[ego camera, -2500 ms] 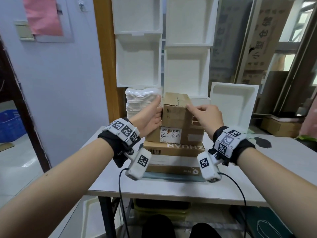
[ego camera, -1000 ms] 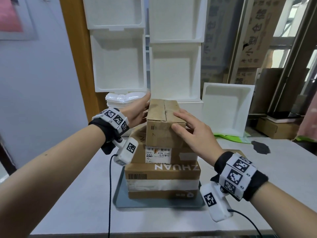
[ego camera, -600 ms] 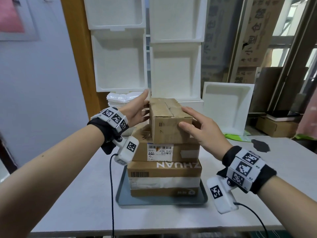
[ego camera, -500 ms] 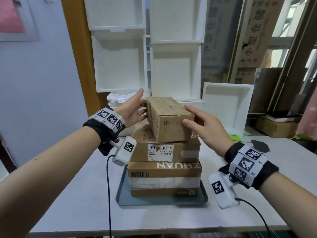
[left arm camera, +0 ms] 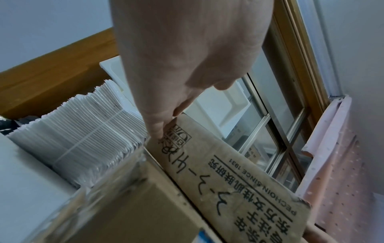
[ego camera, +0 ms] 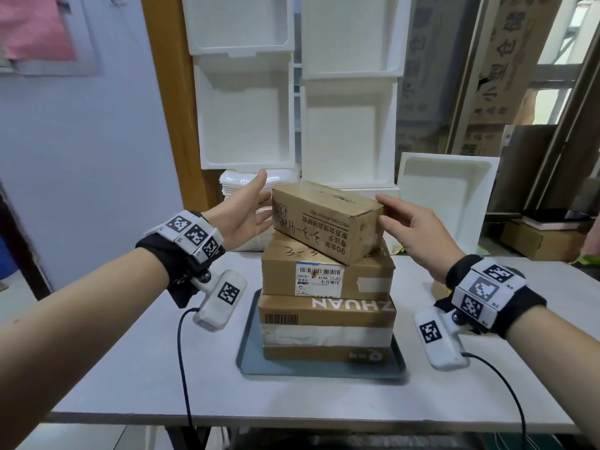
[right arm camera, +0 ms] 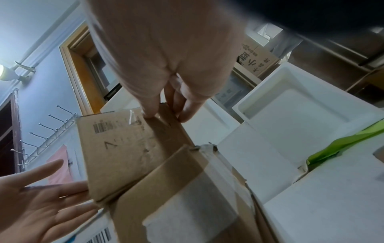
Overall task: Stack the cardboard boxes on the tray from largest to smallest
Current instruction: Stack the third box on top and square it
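The small cardboard box [ego camera: 328, 222] sat skewed on top of the stack, between the two hands, its near corner jutting past the middle box [ego camera: 328, 271] beneath it. The left hand [ego camera: 242, 219] was spread, fingers straight, fingertips [left arm camera: 155, 129] touching the box's left end without gripping. The right hand [ego camera: 414, 228] reached in from the opposite side, fingers [right arm camera: 150, 106] loosely extended against the box's right end, nothing clasped. Below both hands, the middle box rested on the largest box [ego camera: 328, 326], which stood in the grey tray [ego camera: 248, 362] on the white desk [ego camera: 130, 368]. Beyond the left hand lay a stack of white bags [left arm camera: 83, 131].
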Action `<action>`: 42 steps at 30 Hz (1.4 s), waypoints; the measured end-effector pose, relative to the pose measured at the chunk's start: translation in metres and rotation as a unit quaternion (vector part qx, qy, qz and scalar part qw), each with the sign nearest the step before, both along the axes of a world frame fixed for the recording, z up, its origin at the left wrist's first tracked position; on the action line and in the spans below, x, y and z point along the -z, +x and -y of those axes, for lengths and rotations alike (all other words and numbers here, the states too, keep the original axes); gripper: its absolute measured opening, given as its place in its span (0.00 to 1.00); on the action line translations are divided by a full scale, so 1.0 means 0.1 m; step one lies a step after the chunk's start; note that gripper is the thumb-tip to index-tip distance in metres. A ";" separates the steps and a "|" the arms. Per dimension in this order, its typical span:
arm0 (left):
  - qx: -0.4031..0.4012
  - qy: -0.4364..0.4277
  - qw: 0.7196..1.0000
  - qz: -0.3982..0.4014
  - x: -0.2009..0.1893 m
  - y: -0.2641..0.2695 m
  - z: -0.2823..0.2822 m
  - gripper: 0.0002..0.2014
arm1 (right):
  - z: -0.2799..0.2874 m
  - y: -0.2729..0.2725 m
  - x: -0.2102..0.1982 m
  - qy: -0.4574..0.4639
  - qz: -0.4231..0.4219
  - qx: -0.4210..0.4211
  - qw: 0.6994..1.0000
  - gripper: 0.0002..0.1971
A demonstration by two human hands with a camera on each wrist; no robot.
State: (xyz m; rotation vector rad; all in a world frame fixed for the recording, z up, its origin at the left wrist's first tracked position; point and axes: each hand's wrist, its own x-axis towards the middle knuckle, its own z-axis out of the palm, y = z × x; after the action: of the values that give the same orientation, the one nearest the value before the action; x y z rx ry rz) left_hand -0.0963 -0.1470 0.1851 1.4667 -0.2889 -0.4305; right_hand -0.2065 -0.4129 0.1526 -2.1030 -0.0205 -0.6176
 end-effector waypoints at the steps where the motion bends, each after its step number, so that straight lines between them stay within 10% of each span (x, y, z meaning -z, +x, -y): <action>1: -0.006 0.013 1.000 0.005 0.04 0.01 -0.01 0.39 | -0.01 0.00 0.01 0.001 -0.001 0.006 1.000 0.24; 14: 0.013 0.019 0.999 0.027 0.11 0.12 0.09 0.39 | -0.26 -0.01 0.07 0.083 -0.038 0.026 0.995 0.46; 19: 0.032 0.006 0.999 0.019 0.15 0.09 0.06 0.39 | -0.29 0.05 0.04 0.117 -0.039 0.008 0.992 0.31; 42: 0.048 -0.016 0.998 0.028 0.29 -0.14 0.01 0.39 | -0.26 0.22 0.02 0.170 -0.041 0.024 0.984 0.45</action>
State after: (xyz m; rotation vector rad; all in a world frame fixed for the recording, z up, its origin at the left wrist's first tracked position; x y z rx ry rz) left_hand -0.1101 -0.1480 0.1563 1.4395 -0.4100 -0.4603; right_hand -0.1844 -0.3871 0.1502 -1.7998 0.1707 -0.5221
